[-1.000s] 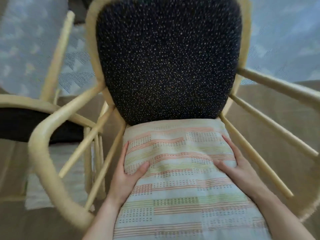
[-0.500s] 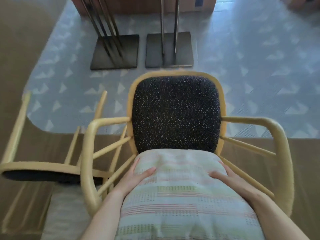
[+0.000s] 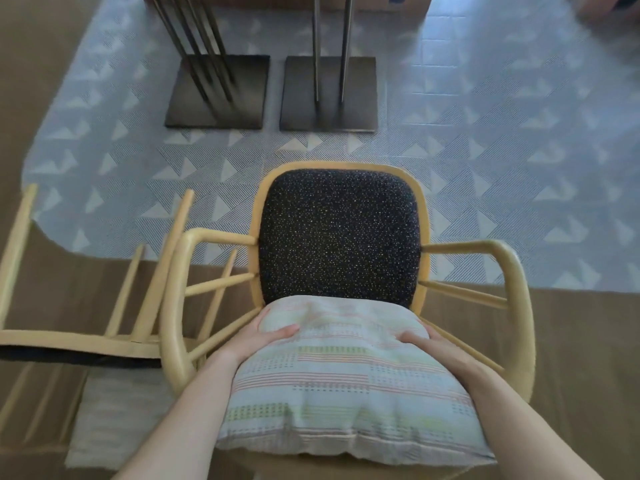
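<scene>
A pale cushion point(image 3: 346, 382) with orange and green striped patterns lies on the seat of a light wooden armchair point(image 3: 516, 306) with a dark speckled backrest point(image 3: 339, 233). My left hand point(image 3: 258, 337) holds the cushion's far left corner, thumb on top and fingers round the edge. My right hand point(image 3: 436, 348) holds the far right corner the same way. The cushion's far edge touches the bottom of the backrest.
A second wooden chair point(image 3: 86, 341) stands close on the left, its frame touching the armchair's left arm. Two dark metal base plates point(image 3: 327, 95) with upright rods stand on the patterned blue-grey carpet point(image 3: 502, 150) beyond. Brown floor lies on both sides.
The view has pulled back and up from the chair. My hands have slid toward the cushion's far corners, and the cushion bulges more between them.
</scene>
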Action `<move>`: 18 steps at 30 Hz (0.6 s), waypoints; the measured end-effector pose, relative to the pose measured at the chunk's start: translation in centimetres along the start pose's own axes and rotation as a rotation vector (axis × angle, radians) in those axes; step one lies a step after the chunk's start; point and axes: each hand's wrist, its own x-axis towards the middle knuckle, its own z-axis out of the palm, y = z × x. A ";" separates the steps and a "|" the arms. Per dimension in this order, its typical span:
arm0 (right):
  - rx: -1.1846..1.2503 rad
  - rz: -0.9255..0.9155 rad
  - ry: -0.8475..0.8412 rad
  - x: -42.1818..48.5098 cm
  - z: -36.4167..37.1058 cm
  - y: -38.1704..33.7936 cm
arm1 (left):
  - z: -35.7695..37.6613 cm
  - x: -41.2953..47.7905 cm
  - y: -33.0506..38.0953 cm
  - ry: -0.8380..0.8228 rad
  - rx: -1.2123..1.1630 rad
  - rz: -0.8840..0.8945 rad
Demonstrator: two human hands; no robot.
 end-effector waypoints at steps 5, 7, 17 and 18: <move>0.020 0.006 -0.044 1.0 -2.4 -1.2 | 0.6 1.0 2.9 -0.022 0.033 -0.031; 0.031 0.027 -0.059 1.6 -3.2 -2.0 | 0.3 1.6 4.1 -0.031 0.050 -0.062; 0.036 0.091 -0.182 2.7 -5.8 -6.6 | -2.0 4.3 8.0 0.117 0.247 0.007; 0.028 0.065 -0.149 3.0 -5.9 -7.1 | -2.2 4.4 8.5 0.128 0.283 0.024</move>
